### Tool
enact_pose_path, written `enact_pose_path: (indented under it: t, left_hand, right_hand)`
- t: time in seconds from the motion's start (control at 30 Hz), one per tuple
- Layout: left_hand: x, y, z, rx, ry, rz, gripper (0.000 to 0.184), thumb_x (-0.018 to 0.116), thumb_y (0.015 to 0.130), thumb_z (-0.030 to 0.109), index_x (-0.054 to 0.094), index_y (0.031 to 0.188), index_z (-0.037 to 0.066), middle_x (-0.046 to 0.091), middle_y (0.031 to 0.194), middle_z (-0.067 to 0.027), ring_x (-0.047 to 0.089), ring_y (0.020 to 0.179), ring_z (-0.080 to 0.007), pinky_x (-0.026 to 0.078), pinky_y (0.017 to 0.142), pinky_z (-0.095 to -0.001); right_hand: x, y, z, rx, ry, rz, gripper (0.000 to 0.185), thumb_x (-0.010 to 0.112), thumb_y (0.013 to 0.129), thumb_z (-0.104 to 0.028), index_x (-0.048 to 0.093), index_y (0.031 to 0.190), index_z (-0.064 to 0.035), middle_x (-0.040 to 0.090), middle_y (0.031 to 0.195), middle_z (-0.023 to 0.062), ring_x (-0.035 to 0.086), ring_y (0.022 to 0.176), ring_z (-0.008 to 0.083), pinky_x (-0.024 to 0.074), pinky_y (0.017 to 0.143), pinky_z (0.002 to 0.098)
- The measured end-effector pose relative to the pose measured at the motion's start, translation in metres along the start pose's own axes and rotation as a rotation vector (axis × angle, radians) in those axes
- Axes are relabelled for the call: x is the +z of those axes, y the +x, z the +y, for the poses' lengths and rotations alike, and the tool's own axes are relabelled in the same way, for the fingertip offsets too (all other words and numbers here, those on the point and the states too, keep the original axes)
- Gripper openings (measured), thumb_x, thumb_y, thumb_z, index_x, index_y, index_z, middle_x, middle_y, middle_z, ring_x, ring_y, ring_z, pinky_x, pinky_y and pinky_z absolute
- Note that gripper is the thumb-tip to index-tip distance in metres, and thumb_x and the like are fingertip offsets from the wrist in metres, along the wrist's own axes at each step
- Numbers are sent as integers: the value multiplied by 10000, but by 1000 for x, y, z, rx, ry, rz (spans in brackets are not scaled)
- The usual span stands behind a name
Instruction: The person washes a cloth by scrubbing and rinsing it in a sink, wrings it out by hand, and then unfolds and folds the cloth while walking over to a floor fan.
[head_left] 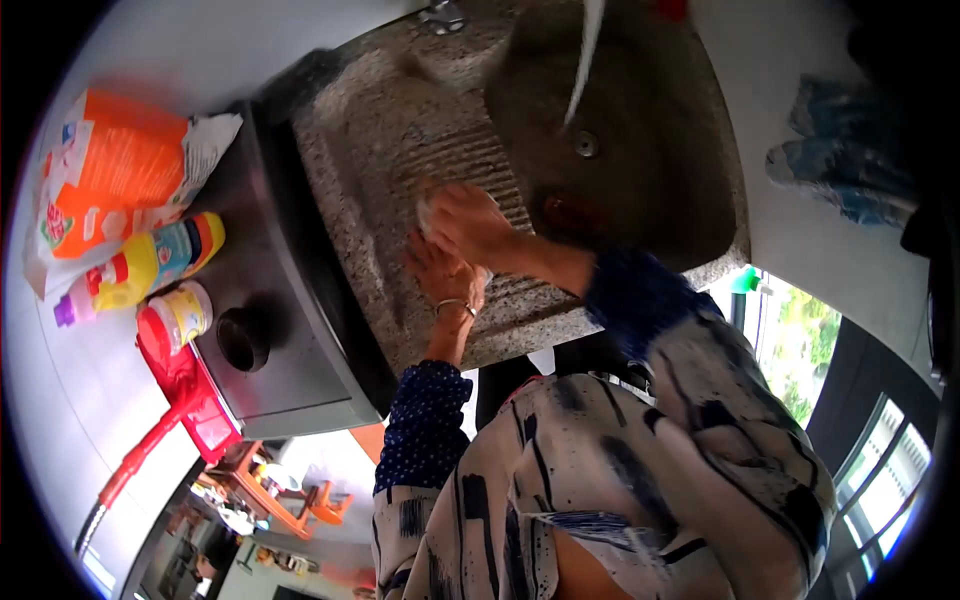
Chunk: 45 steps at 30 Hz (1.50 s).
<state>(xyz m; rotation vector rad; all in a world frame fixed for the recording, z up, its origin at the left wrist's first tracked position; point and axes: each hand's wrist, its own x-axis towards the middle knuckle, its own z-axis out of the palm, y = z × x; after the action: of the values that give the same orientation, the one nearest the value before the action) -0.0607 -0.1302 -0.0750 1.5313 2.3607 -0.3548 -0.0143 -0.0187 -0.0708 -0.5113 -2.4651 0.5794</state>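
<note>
On the ribbed washboard [465, 150] of a stone laundry sink, both hands are close together over a small white cloth [424, 213]. My right hand [470, 222] is closed on it, knuckles up, and bends over the far part. Just below it, my left hand [445, 272] presses and holds the cloth, its fingers partly stretched; a bangle circles that wrist. Only bits of white show at the edges of the hands, so the cloth's shape is hidden. A stream of water [588, 60] falls into the basin [650, 130] on the right.
A metal drain [586, 143] and a reddish-brown thing [568, 211] lie in the basin. On a dark counter at left are an orange detergent bag [120, 170], a yellow bottle [155, 262], a tub [184, 312] and a dark bowl [243, 339]. A tap [442, 15] stands above.
</note>
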Motion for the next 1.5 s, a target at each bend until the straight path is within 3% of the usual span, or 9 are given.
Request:
enact_pose_path:
  t: [0.17,0.27,0.43,0.67,0.8,0.97,1.2,1.4,1.5]
  left_hand:
    - [4,26,-15,17,-90,94,675,511,875,367,255,1398,26,221,1454,-176,176,1357,-347,141,1063,-580]
    - [-1,70,-41,-18,-239,304,592,566,843,252,346,1345,28,342,1377,-189,238,1343,-309,146,1054,-595]
    - [-6,40,-29,84,-1228,479,386,562,897,255,452,1194,33,444,1239,-180,434,1145,-356,346,937,-535]
    - [-22,123,-32,-10,-179,570,272,621,824,172,508,1051,71,456,1017,-155,462,945,-351,370,794,-487]
    - [-8,134,-39,194,-255,886,245,597,839,168,507,1034,49,479,974,-161,461,925,-350,366,793,-467]
    - [9,42,-17,-33,-656,90,289,595,851,236,503,1020,19,500,1019,-139,437,987,-321,349,837,-433]
    - [-33,134,-21,-67,-88,559,371,577,862,303,522,1122,45,420,1246,-181,323,1239,-381,310,930,-582]
    - [10,35,-1,-94,-845,523,194,460,897,221,591,914,79,550,964,-97,462,1012,-295,307,864,-491]
    - [-1,75,-9,78,-197,397,165,554,852,223,585,929,80,549,983,-95,462,1005,-285,312,859,-453]
  right_hand:
    - [33,40,40,30,-137,-603,150,575,762,-201,646,807,-77,557,823,93,484,940,275,440,714,434]
    - [92,81,107,-288,-588,-269,168,551,803,-213,644,767,-78,551,863,99,479,914,280,417,733,446]
    - [11,16,22,202,50,-129,126,569,826,-225,628,860,-119,524,943,101,466,896,280,376,771,403]
    - [44,65,86,83,-266,-344,124,629,757,-187,623,822,-81,553,863,127,482,931,283,371,727,394]
    - [38,59,70,385,-228,-122,116,593,758,-194,607,760,-80,522,933,111,451,976,293,346,736,440]
    - [15,-29,21,263,-21,-146,108,619,729,-178,587,735,-75,521,884,101,471,935,283,347,741,420]
    - [84,51,111,229,-400,-202,73,609,720,-177,609,734,-105,544,879,77,473,937,252,341,741,401]
    - [9,-26,30,241,-69,-261,128,562,768,-236,607,758,-116,540,867,86,467,941,271,325,767,428]
    - [20,1,57,110,-276,-365,136,615,725,-200,581,764,-75,527,887,92,474,932,267,338,761,407]
